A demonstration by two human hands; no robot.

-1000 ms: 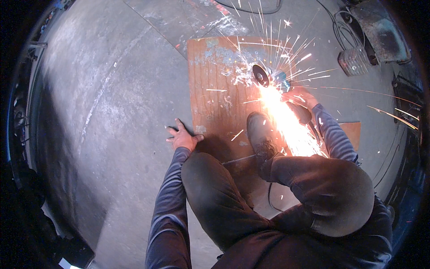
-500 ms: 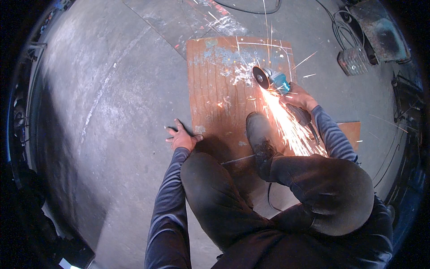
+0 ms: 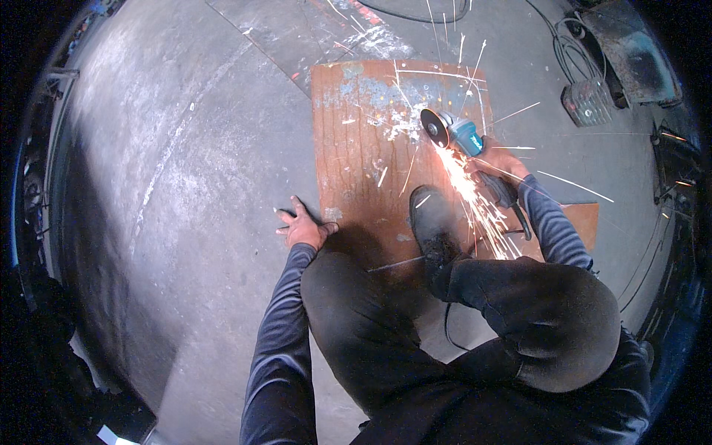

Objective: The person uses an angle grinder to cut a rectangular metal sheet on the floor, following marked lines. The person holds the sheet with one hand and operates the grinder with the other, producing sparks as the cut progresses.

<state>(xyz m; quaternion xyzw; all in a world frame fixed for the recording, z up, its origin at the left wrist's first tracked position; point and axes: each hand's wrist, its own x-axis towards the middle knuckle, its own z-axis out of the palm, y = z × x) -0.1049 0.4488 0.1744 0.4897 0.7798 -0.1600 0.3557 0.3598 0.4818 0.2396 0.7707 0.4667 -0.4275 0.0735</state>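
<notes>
Navy-sleeved right hand [image 3: 503, 159] wrapped round a teal-and-black angle grinder [image 3: 466, 138], left hand [image 3: 304, 228] spread at the edge of a rusty brown metal sheet [image 3: 348, 163], grey concrete floor [image 3: 200, 185] beneath

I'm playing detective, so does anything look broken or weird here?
Yes. The flat, rust-brown metal sheet looks worn, with patchy blue-grey marks near its far edge. Also, orange sparks from the teal and black angle grinder spray oddly close past the dark, dusty shoe, and the right hand holding that grinder is bare.
</notes>
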